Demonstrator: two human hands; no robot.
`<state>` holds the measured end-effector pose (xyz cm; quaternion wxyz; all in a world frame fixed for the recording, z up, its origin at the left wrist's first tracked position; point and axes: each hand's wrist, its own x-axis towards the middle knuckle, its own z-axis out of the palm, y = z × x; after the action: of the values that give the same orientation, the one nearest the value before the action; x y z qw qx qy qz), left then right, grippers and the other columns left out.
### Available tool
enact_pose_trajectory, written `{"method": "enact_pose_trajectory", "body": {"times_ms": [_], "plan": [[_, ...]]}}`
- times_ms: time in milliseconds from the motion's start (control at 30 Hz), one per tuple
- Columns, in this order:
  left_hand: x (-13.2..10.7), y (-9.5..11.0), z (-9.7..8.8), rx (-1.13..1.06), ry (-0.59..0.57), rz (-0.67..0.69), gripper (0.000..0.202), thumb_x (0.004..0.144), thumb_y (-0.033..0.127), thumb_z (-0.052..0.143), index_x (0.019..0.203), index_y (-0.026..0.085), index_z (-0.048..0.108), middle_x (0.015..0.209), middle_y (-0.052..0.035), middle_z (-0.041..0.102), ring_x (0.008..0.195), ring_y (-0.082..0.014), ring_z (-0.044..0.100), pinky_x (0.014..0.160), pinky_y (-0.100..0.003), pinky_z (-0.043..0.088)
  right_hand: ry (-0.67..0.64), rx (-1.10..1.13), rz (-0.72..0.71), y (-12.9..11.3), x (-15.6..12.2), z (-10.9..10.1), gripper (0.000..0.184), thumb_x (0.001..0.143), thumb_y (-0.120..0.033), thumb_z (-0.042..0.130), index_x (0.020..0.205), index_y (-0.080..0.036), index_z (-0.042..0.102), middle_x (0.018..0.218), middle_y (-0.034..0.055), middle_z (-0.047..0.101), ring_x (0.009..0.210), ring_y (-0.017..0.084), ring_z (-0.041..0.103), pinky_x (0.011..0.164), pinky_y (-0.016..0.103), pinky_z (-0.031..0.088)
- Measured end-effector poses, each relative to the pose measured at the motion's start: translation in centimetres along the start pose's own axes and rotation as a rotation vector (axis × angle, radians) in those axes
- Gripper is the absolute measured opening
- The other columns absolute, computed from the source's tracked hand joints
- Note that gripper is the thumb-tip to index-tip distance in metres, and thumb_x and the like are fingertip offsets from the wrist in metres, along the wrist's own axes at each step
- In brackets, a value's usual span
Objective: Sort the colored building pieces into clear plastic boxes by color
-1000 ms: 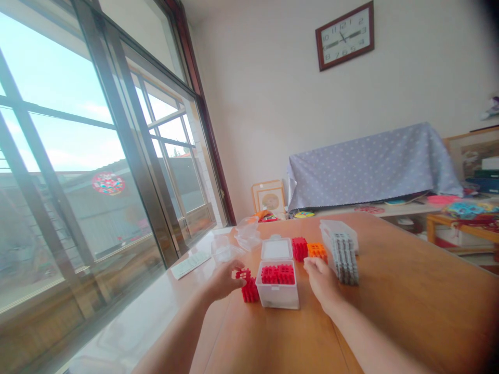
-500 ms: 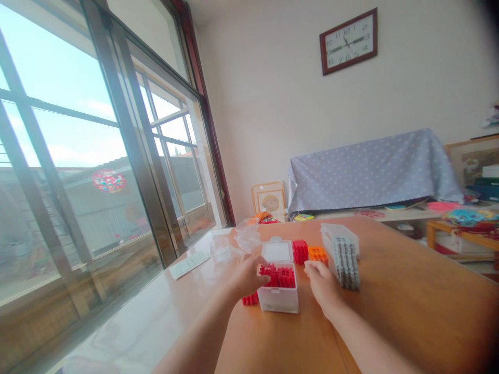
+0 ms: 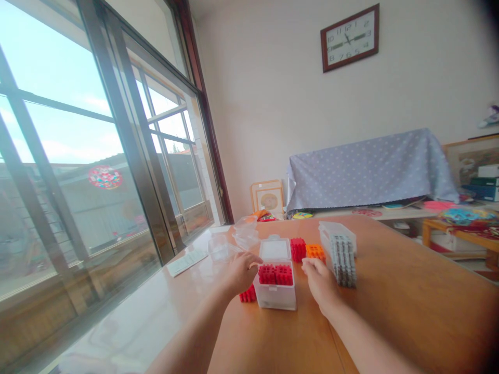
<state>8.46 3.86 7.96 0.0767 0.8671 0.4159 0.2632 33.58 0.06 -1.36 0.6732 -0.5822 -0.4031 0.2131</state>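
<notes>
A translucent plastic box (image 3: pixel 276 299) sits on the table, its hinged lid (image 3: pixel 275 249) folded back. Inside are red interlocking plastic pieces (image 3: pixel 275 275), stacked in two groups side by side. By the box's left rim is my left hand (image 3: pixel 240 272), fingers apart and holding nothing. More red pieces (image 3: pixel 247 294) lie below it, partly hidden by hand and box. To the right of the box, my right hand (image 3: pixel 320 280) has its fingertips pressed together; whether anything small is between them is hidden. Just beyond it are orange pieces (image 3: pixel 315 252) and a red stack (image 3: pixel 298 250).
Grey interlocking pieces (image 3: pixel 343 261) stand stacked at the right, against another clear box (image 3: pixel 325 234). Crumpled clear plastic (image 3: pixel 246 234) and a paper sheet (image 3: pixel 187 263) lie at the left on the wooden table (image 3: pixel 393 291). A window (image 3: pixel 78 156) borders the left side.
My left hand has moved off the red pieces in the box, back to the left and slightly up. My right hand stays nearly where it was.
</notes>
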Motion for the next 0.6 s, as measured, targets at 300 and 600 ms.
{"method": "enact_pose_trajectory", "body": {"times_ms": [300,600], "plan": [[-2.7,-4.4,-1.9,-0.110,-0.165,-0.207,0.049,0.069,0.023,0.067,0.117,0.021,0.064,0.123,-0.0079,0.066,0.113,-0.0259,0.060,0.096,-0.036,0.048,-0.064,0.038,0.030,1.4,0.5,0.3,0.036,0.079,-0.048,0.056,0.098,-0.021,0.070,0.095,0.0067,0.075,0.094,0.026,0.068,0.085,0.036,0.050],[-3.8,-5.1,-0.9,-0.035,-0.180,-0.197,0.048,0.067,0.024,0.072,0.114,0.023,0.066,0.119,-0.0069,0.067,0.111,-0.0281,0.060,0.094,-0.038,0.047,-0.071,0.023,0.024,1.9,0.7,0.5,0.041,0.078,-0.052,0.056,0.097,-0.019,0.071,0.089,0.0068,0.075,0.087,0.026,0.068,0.080,0.036,0.050]]}}
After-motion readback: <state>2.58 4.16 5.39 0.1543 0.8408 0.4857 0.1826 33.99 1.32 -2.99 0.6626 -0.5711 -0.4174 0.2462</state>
